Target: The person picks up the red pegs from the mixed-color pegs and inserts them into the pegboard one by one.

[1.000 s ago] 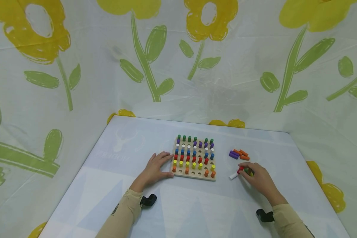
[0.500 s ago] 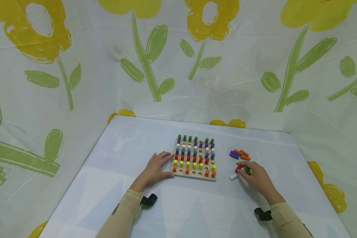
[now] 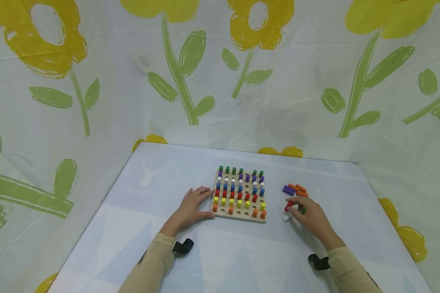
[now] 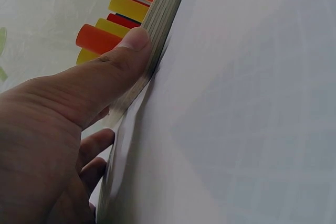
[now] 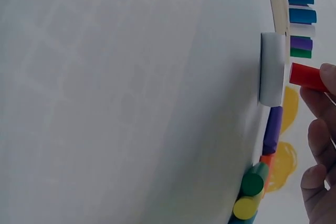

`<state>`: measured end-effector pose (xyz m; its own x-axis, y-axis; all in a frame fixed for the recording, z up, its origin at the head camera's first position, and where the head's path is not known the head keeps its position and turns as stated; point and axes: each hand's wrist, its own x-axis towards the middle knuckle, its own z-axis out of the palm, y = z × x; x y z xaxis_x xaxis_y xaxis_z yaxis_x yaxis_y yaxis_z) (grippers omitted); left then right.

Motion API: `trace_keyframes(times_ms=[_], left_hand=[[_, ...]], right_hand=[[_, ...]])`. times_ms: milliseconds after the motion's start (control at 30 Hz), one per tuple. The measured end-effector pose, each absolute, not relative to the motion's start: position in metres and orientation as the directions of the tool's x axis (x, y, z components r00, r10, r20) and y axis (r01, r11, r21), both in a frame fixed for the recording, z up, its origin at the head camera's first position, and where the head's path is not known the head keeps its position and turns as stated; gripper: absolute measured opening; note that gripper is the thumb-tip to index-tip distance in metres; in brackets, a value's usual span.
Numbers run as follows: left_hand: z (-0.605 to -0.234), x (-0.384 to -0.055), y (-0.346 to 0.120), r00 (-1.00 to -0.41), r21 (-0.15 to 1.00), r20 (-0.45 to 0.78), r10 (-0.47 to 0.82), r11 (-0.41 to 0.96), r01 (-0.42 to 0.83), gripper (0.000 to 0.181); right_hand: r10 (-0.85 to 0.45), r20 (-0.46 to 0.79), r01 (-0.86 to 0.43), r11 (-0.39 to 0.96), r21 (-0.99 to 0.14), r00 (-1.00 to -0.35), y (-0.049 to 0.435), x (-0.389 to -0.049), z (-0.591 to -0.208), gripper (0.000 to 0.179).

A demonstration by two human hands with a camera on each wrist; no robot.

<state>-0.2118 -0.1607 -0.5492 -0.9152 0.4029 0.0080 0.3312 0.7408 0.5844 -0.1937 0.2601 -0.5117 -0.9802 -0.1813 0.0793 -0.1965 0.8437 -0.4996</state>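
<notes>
A wooden pegboard with rows of coloured pegs lies mid-table in the head view; some holes hold no peg. My left hand rests against its left side, the thumb touching the board's edge in the left wrist view. To the right of the board, my right hand pinches a red peg between thumb and fingertip, above the table. A white peg lies on the table close by. A green peg and a yellow peg lie near that hand, mostly hidden in the head view.
Loose purple pegs and orange pegs lie in a small cluster beyond the right hand. The pale table meets a flower-printed curtain at the back and sides.
My right hand has moved left and a little forward with the red peg, away from the pegs beneath it, coming over the white peg. The left hand and the board have stayed put.
</notes>
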Motion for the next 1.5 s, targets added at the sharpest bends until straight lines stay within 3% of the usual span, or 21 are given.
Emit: trace_keyframes(times_ms=[1500], left_hand=[[-0.55,-0.213,-0.162,-0.908,0.579,0.022,0.417,0.736,0.352,0.088]], right_hand=[[-0.236,0.114,-0.26,0.808,-0.528,-0.965,0.23,-0.207,-0.509,0.029]])
